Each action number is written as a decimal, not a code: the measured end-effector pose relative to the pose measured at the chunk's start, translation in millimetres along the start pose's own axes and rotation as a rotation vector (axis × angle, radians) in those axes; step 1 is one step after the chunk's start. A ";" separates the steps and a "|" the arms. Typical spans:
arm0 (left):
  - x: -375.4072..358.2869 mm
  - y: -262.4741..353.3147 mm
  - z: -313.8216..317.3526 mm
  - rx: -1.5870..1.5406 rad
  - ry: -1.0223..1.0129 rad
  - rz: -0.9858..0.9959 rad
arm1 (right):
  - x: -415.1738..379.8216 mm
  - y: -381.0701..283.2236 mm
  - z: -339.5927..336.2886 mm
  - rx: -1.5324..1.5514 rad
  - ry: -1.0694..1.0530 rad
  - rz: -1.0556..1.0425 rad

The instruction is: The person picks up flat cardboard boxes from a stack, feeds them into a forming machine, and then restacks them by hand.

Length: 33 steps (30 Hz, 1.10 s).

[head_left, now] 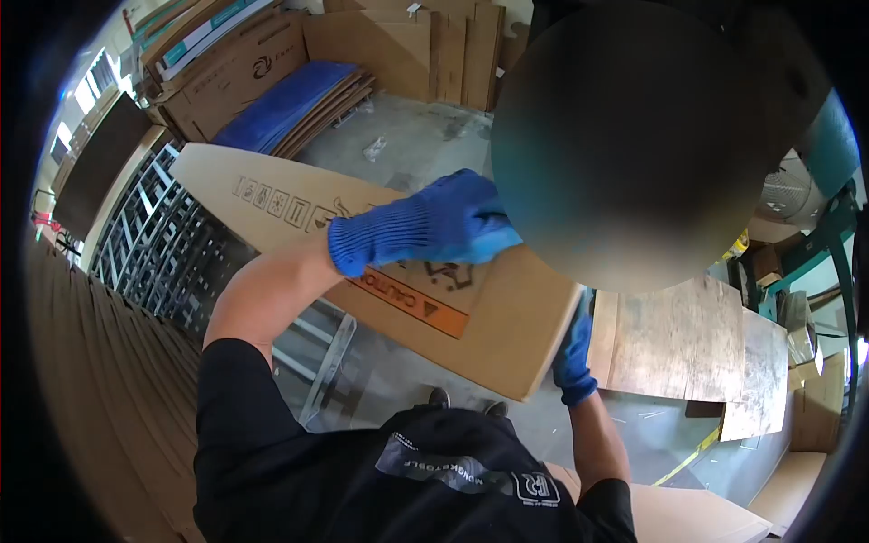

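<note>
A long brown cardboard box (516, 317), printed with symbols and an orange caution label (412, 303), lies across the view in front of my body. My left hand (453, 217), in a blue knitted glove, is over the top of the box near its right end, its fingers curled; a dark blurred round patch hides what lies just beyond them. At the box's right end face, my right hand (575, 353), also gloved in blue, presses against the side. Its fingertips are partly hidden behind the box edge and the blur.
Flattened cartons and a blue sheet (294, 95) are stacked at the back left. Metal racking (149, 235) stands on the left, near stacked cardboard (100, 389). A wooden board (674, 339) lies at the right. Green metal framing (819, 253) rises at the far right.
</note>
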<state>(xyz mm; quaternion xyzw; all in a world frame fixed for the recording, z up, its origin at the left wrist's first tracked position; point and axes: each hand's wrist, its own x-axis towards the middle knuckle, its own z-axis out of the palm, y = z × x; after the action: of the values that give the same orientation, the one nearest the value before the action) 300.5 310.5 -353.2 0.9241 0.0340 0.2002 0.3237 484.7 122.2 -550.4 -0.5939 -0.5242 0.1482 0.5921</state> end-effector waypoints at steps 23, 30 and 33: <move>30.0 -76.4 -64.9 0.554 0.333 -0.382 | 169.7 66.3 -23.0 0.241 -0.083 0.114; -2.4 -23.8 -37.6 0.496 0.219 -0.310 | 71.8 19.7 -19.4 0.067 -0.321 0.180; 19.3 -19.9 -16.3 0.521 0.206 -0.096 | 51.6 -0.1 -42.6 0.015 -0.331 0.223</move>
<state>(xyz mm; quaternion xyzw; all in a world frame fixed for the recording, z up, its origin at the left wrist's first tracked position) 313.2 339.4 -347.0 0.9483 0.1607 0.2618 0.0791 539.5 140.0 -516.5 -0.6114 -0.5441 0.3125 0.4821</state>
